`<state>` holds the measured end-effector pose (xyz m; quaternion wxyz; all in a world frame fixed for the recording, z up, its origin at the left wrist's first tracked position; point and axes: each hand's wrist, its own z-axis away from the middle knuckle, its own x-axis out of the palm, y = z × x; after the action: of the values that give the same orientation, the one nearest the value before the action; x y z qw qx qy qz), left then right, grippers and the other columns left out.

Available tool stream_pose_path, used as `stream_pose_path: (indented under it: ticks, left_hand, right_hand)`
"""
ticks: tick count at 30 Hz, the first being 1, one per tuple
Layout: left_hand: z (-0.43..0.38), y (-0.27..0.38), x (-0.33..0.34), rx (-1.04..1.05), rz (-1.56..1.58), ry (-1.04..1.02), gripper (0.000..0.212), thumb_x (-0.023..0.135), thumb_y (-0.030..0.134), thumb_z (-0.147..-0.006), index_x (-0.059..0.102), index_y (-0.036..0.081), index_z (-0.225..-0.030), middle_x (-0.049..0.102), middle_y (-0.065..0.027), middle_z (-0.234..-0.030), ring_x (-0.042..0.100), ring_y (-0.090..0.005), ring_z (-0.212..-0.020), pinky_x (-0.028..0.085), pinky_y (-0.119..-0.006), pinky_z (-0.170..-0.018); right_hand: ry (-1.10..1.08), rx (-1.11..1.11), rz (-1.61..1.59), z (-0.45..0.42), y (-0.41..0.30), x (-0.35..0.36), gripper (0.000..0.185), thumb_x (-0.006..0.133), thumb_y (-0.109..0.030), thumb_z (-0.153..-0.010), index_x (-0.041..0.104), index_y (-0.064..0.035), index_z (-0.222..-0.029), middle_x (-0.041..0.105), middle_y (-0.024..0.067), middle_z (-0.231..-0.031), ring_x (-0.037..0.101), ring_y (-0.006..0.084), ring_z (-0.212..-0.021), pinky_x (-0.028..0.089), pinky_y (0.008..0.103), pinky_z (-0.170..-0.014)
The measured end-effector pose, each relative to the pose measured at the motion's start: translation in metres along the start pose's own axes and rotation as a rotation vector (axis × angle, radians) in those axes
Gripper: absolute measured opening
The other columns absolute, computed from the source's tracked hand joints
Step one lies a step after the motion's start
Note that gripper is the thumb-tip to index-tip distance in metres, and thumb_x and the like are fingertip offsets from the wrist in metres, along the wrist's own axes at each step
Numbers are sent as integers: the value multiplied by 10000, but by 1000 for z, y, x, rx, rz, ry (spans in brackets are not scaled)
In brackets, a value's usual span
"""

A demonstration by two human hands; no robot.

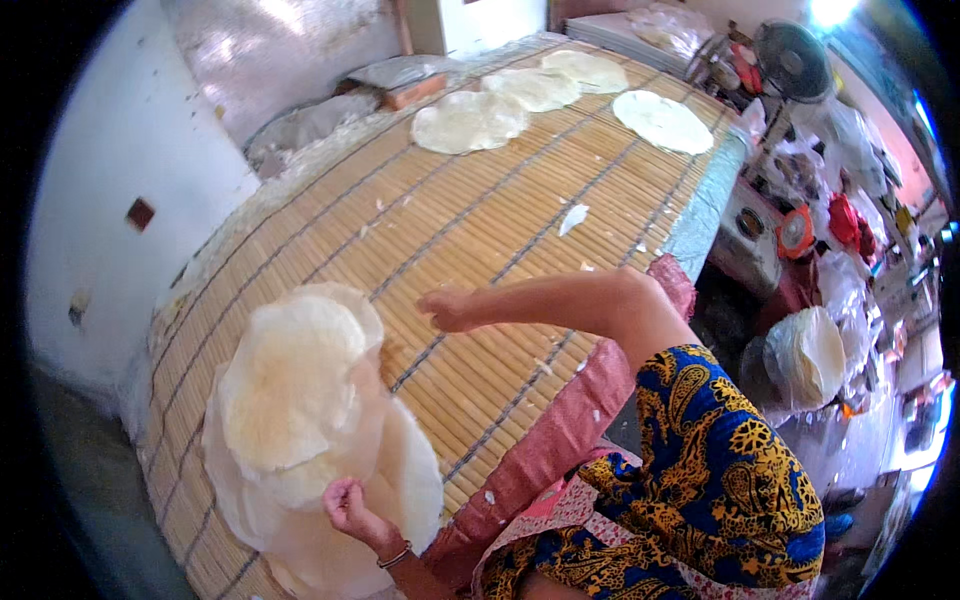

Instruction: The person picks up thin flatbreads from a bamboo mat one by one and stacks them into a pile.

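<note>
A loose stack of thin, round, pale sheets [289, 382], which look like rice paper or flatbread, lies at the lower left of a slatted bamboo mat [480, 225]. My left hand [356, 510], with a bracelet at the wrist, is over the near right part of the stack. Its fingers are curled; whether they pinch a sheet's edge is not clear. My right hand [451, 309] is above the mat, to the right of the stack. Its fingers are folded in and nothing shows in them.
Round sheets [471, 121] lie spread at the mat's far end, one apart on the right [663, 121]. White scraps [574, 220] dot the mat. Red cloth [555, 412] covers the near edge. On the right stand a fan [793, 60], a stove [750, 232] and a bagged stack of discs [799, 360].
</note>
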<state>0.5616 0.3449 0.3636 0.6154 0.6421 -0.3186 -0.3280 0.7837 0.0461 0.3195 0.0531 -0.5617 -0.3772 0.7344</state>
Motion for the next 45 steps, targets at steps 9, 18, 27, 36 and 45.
stream_pose_path:
  ticks: [9, 18, 27, 36, 45]
  left_hand:
    - [96, -35, 226, -179, -105, -590, 71, 516, -39, -730, 524, -12, -796, 547, -53, -704, 533, -113, -634, 449, -220, -596]
    - [187, -94, 424, 391, -615, -792, 64, 564, 50, -730, 566, 19, -787, 581, -103, -699, 550, -199, -624, 438, -300, -568]
    - [182, -130, 441, 818, -1015, -653, 209, 588, 145, -734, 557, 36, -910, 574, -116, -837, 547, -252, -776, 441, -346, -682]
    - [171, -169, 412, 691, -1194, -563, 274, 583, 224, -746, 557, 59, -964, 575, -94, -933, 543, -235, -852, 440, -347, -723]
    - [188, -105, 462, 574, -694, -599, 217, 563, 145, -763, 571, 21, -941, 591, -102, -854, 559, -242, -766, 448, -335, -678]
  right_hand:
    - [500, 655, 127, 204, 233, -127, 287, 527, -100, -657, 512, -80, -942, 528, 163, -950, 489, 357, -930, 399, 435, -764]
    - [793, 933, 378, 322, 454, -245, 381, 592, -208, -663, 454, -83, -995, 485, 108, -1058, 396, 268, -1096, 326, 444, -838]
    - [884, 948, 631, 327, 567, -309, 448, 601, -182, -642, 431, -95, -1048, 422, 118, -1171, 304, 259, -1200, 260, 470, -892]
    - [674, 996, 623, 318, 614, -347, 642, 699, -262, -577, 405, -86, -1120, 354, 110, -1234, 232, 244, -1234, 211, 501, -931]
    - [488, 753, 606, 297, 568, -370, 172, 480, -106, -689, 567, -137, -834, 591, 45, -829, 554, 198, -833, 269, 450, -833]
